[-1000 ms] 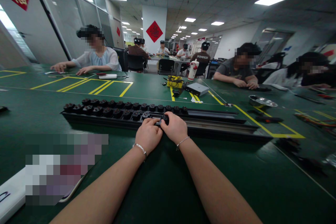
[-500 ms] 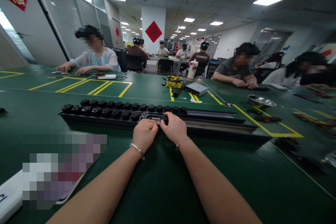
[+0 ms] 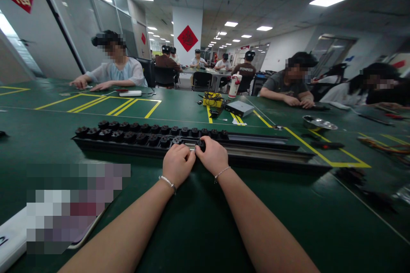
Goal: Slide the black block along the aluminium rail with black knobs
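A long black tray lies across the green table in front of me. Its left half carries two rows of several small black round parts; its right half shows bare rails. My left hand rests at the tray's near edge with its fingers curled in; what they hold is hidden. My right hand touches it from the right and pinches a small black part in the near row, beside a bare silvery slot.
A blurred flat object on a white slab lies at my near left. Yellow tape lines mark the table. A metal bowl, a grey box and a yellow device stand further back. Several people sit around the tables.
My two hands have stayed together at the same spot on the tray, with only slight finger shifts. The view has barely moved.
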A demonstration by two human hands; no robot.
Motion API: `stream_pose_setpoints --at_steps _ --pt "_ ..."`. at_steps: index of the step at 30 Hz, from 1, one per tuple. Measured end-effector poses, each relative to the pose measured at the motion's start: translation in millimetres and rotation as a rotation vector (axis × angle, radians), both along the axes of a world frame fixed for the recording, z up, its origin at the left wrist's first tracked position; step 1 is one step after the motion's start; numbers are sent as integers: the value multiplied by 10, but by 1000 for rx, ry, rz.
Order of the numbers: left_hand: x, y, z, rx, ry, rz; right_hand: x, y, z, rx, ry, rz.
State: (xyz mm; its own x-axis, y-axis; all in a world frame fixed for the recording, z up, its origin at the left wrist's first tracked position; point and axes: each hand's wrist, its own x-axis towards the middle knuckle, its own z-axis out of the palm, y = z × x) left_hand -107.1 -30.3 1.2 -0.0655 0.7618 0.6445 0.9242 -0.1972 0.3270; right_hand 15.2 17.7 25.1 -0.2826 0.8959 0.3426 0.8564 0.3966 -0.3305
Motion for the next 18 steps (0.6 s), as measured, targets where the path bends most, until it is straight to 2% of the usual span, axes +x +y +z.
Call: stream_pose_setpoints --at_steps 10,18 --pt "65 -17 -32 -63 156 37 -22 1 2 4 19 -18" --pt "55 -17 11 -137 167 55 -19 -5 7 9 25 -22"
